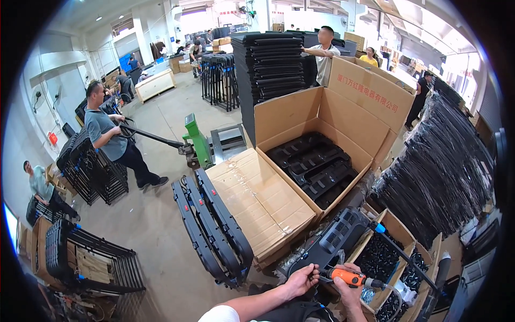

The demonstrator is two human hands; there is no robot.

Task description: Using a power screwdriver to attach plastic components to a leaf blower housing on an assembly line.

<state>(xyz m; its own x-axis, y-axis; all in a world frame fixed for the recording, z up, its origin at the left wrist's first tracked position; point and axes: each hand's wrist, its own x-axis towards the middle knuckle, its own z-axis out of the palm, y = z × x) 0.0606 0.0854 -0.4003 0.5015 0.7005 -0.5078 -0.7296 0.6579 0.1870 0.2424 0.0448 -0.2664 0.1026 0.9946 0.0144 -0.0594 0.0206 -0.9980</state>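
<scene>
My right hand [351, 290] is wrapped round an orange and black power screwdriver [354, 277], with a clear hose running from its rear end. The driver's front end points left, toward my left hand [301, 282]. The fingers of that hand are pinched together close to the driver's tip; whatever is between them is too small to name. Just beyond both hands lies a black plastic housing [337, 236] with vent slots, joined to a black frame bar [407, 258] with a blue piece on it.
Wooden bins of small black parts [378, 255] stand at my right. Ahead are a closed carton [257, 198] and an open carton [370, 137] holding black plastic parts. Several black frames [212, 231] lean at the left. A person [104, 126] pulls a green pallet truck [198, 142].
</scene>
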